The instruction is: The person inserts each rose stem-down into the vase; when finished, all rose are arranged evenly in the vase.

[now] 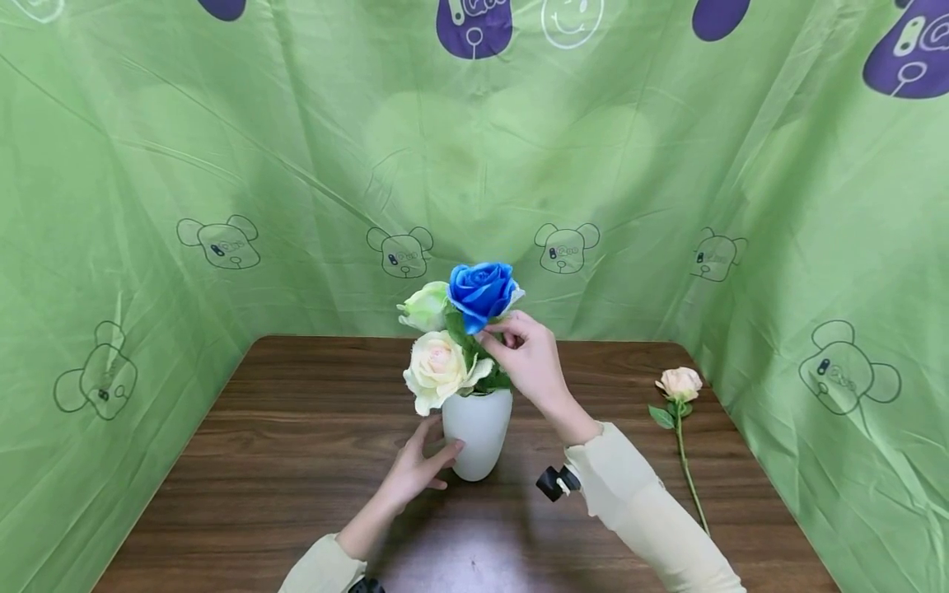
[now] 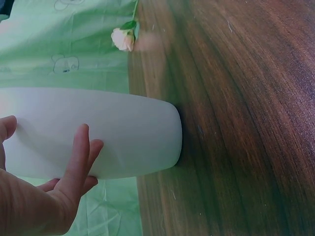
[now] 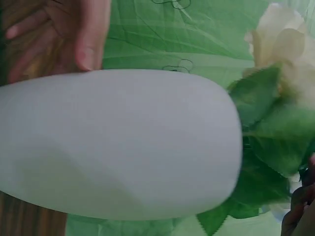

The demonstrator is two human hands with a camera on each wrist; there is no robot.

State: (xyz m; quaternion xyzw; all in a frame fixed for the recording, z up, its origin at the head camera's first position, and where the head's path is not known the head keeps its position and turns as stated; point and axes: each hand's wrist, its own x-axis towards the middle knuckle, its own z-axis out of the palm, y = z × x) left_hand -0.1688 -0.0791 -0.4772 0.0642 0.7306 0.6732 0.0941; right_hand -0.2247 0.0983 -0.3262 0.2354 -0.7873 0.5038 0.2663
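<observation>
A white vase (image 1: 478, 436) stands upright on the table with several roses in it. Just under the bloom of the blue rose (image 1: 482, 292), my right hand (image 1: 530, 358) pinches it between thumb and fingers. A cream rose (image 1: 437, 366) leans out at the vase's front left, and a pale green rose (image 1: 424, 306) sits behind it. At the vase's lower left side, my left hand (image 1: 415, 465) touches the wall with spread, fairly straight fingers. The left wrist view shows those fingers (image 2: 78, 152) lying along the vase. Leaves hide the stems inside the vase.
A peach rose (image 1: 678, 383) with a long stem lies on the right of the brown wooden table (image 1: 296, 436). Green printed cloth (image 1: 311, 165) rises behind the table and along both sides.
</observation>
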